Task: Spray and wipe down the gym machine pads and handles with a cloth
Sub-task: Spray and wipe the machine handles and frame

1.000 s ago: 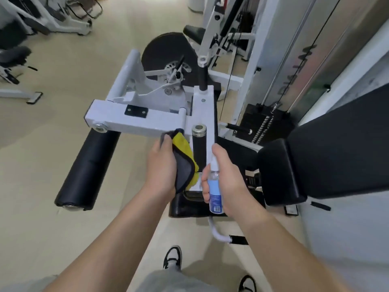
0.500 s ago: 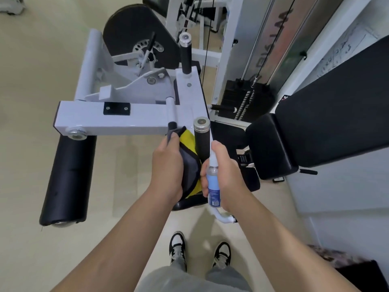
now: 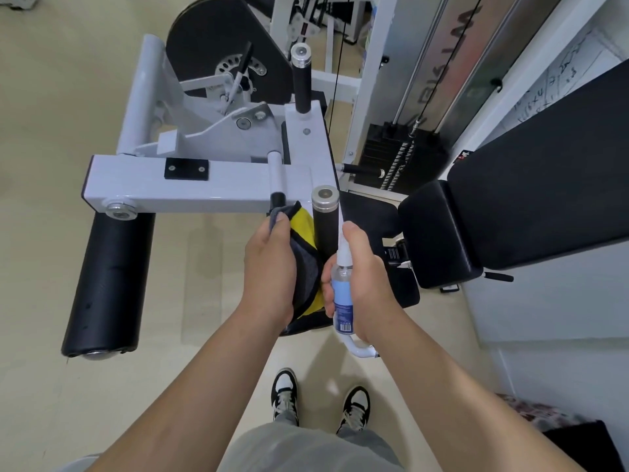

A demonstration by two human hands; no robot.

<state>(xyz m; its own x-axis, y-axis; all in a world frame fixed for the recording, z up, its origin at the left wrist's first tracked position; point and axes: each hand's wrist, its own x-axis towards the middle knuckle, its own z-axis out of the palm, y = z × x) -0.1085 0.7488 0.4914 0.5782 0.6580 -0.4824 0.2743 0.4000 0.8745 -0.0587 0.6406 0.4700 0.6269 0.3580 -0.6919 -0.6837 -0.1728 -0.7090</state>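
Note:
My left hand (image 3: 270, 267) grips a yellow and grey cloth (image 3: 304, 247), held against the left side of an upright black handle (image 3: 323, 223) with a metal cap. My right hand (image 3: 362, 284) holds a small clear spray bottle (image 3: 342, 294) with a blue label and white nozzle, just right of that handle, nozzle pointing up. A second black handle (image 3: 302, 83) stands farther back on the white machine frame (image 3: 204, 185). A black roller pad (image 3: 109, 284) hangs at the left. A black seat pad (image 3: 439, 233) and back pad (image 3: 544, 178) lie at the right.
A weight stack (image 3: 401, 158) with cables stands behind the seat. A black round disc (image 3: 221, 46) is at the machine's far end. A white curved bar (image 3: 360, 349) sits below my right hand. My feet (image 3: 320, 400) stand on beige floor; a white wall is at the right.
The view has tilted down and moved closer over the machine. Both hands stay beside the near handle, cloth at its left and bottle at its right.

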